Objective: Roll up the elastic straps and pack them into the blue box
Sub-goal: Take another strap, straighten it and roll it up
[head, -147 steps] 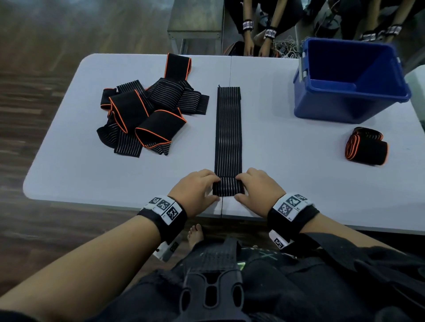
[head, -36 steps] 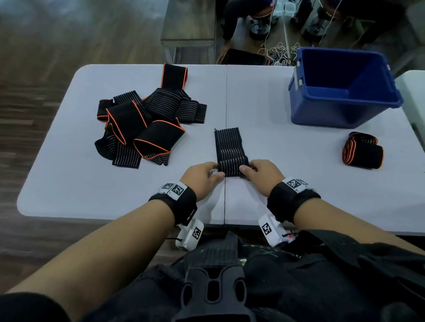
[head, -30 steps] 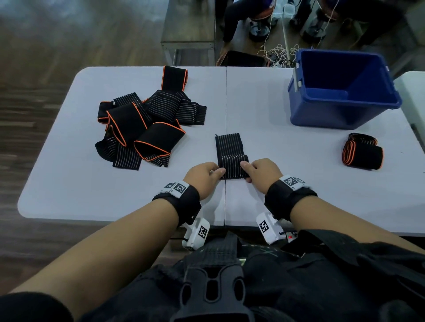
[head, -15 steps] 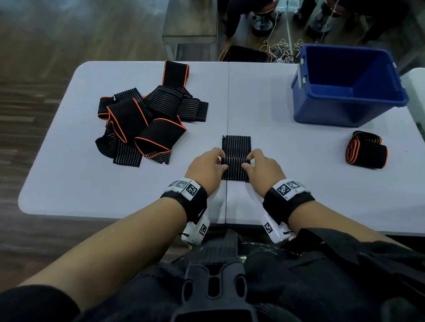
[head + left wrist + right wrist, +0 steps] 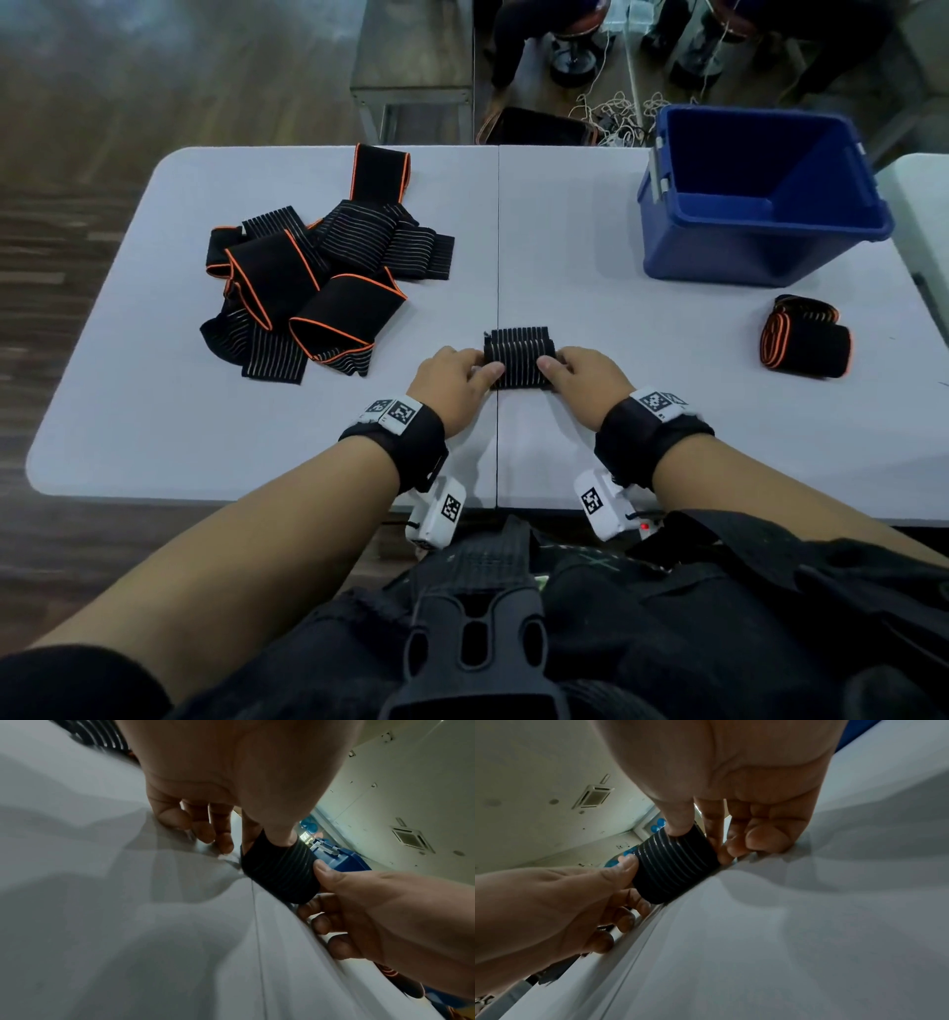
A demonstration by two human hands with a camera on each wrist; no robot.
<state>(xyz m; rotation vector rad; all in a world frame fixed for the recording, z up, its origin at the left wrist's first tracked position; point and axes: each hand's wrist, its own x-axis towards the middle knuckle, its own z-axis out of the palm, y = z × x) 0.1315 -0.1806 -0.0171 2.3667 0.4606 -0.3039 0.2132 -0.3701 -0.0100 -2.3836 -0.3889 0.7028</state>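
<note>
A black striped elastic strap (image 5: 519,360) sits rolled into a thick roll on the white table (image 5: 616,411), near the centre seam. My left hand (image 5: 454,377) grips its left end and my right hand (image 5: 585,377) grips its right end, thumbs on the near side. The left wrist view shows the roll (image 5: 280,871) under my thumb; in the right wrist view the roll (image 5: 673,866) is pinched the same way. The blue box (image 5: 760,205) stands open at the far right. One finished roll with orange edges (image 5: 803,339) lies in front of it.
A heap of loose black straps with orange trim (image 5: 313,288) covers the table's left half. Beyond the far edge are a metal bench (image 5: 411,77), cables on the floor and people's legs. A second white table edge (image 5: 924,205) shows at far right.
The flat strap has been rolled away from me by both hands; the flat length ahead of the roll has shrunk to almost nothing.
</note>
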